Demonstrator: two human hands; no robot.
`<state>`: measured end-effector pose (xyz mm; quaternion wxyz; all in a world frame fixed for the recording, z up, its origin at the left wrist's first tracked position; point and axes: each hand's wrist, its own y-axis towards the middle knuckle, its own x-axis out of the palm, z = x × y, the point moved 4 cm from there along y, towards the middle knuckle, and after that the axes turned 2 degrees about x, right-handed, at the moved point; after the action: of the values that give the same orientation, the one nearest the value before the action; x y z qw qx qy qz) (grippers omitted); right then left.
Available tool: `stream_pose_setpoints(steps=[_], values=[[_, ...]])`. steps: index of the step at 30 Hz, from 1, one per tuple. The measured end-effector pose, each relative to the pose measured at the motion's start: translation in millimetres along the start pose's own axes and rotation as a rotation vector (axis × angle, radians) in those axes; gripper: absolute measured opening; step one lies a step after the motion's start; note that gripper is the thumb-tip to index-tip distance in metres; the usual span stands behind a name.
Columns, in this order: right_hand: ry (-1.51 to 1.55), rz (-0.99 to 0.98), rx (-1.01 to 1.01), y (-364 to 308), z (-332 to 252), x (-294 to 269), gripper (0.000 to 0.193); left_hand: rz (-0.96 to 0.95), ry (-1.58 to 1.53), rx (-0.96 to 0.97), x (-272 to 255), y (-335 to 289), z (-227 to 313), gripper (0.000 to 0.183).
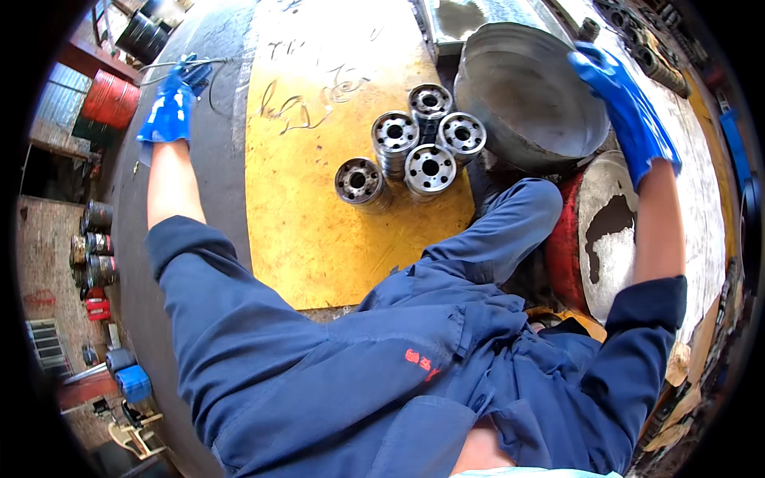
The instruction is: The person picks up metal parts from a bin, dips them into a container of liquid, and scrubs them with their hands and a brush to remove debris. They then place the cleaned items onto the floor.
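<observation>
My left hand, in a blue glove, is stretched out to the far left with its fingers closed on a thin grey wire. A loop of the wire hangs down beside the glove. On the right, my right hand, gloved in blue too, grips the rim of a large round metal basin. The basin is tilted so its dull grey inside shows. Several metal cylinders with ringed holes in their tops stand upright left of the basin; the nearest cylinder sits slightly apart.
The cylinders stand on a worn yellow sheet with black scribbles. Below the basin is a red and white drum, close to my bent knee. A shiny metal tray lies behind the basin. Red barrel and stacked cans stand at the left.
</observation>
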<state>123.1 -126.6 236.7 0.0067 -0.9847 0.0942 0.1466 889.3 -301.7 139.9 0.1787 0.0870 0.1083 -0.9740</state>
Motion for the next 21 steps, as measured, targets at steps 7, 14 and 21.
stream_pose_setpoints(steps=[7, 14, 21], values=[[-1.102, 0.019, -0.300, -105, 100, -178, 0.047, 0.200, 0.243, -0.218, -126, -60, -108, 0.059], [0.704, 0.566, 0.502, -264, 246, -290, 0.063, 0.339, 0.259, -0.382, -194, -165, -230, 0.055], [0.398, 0.565, 0.542, -323, 270, -277, 0.061, 0.373, 0.092, -0.301, -167, -168, -247, 0.046]])
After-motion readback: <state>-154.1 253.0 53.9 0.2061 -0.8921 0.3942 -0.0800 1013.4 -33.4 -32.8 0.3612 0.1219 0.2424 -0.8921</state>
